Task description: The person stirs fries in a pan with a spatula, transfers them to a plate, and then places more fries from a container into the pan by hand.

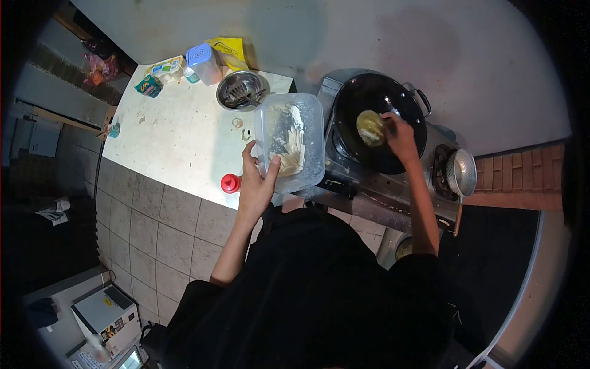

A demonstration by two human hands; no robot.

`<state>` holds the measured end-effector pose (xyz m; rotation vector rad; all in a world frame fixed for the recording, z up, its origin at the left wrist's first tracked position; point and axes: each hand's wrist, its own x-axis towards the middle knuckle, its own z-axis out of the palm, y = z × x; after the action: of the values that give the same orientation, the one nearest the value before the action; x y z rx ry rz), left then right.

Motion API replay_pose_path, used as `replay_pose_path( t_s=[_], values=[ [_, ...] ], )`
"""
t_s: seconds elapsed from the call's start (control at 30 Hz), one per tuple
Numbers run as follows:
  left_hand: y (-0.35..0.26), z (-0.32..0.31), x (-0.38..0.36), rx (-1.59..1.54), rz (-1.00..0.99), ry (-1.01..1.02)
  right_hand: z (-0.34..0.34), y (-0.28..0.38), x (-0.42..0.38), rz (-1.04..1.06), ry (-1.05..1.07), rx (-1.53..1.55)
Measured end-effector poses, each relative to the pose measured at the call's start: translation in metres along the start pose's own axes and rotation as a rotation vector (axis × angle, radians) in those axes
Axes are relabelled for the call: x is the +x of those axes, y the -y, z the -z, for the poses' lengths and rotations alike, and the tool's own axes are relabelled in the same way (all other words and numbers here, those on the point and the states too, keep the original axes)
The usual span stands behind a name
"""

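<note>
My left hand (255, 187) grips the near-left wall of a clear plastic container (316, 123), thumb at the rim. Pale strips (294, 152) dusted with white powder lie inside it. Over the black wok (362, 89) hangs my right hand (401, 136), its fingers pinched together. Whatever they may hold is too small to make out. Just left of those fingertips, a yellowish, foamy patch (370, 128) with pale bits sits in the wok.
A metal bowl (228, 103) with a slotted utensil stands behind the container. Along the table's back are a blue-lidded tub (209, 69), a yellow packet (230, 50) and a green packet (148, 87). A red lid (230, 182) sits near the front edge. A saucepan (462, 172) occupies the right burner.
</note>
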<state>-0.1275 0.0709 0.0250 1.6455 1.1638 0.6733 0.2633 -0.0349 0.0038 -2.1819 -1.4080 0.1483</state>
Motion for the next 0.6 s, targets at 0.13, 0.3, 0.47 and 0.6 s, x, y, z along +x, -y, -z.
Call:
replay_pose_path(
  t_s=[0.13, 0.3, 0.47, 0.6],
  values=[
    [-0.020, 0.011, -0.005, -0.089, 0.125, 0.043, 0.076, 0.113, -0.024, 0.045, -0.176, 0.086],
    [-0.027, 0.023, -0.002, -0.056, 0.110, 0.088, 0.039, 0.188, -0.052, 0.331, -0.066, 0.277],
    [-0.021, 0.038, 0.004, -0.006, 0.021, 0.116, -0.022, 0.230, -0.046, 0.462, 0.242, 0.027],
    [-0.016, 0.053, 0.010, -0.021, 0.003, 0.148, -0.063, 0.236, -0.044, 0.469, 0.159, -0.164]
  ],
)
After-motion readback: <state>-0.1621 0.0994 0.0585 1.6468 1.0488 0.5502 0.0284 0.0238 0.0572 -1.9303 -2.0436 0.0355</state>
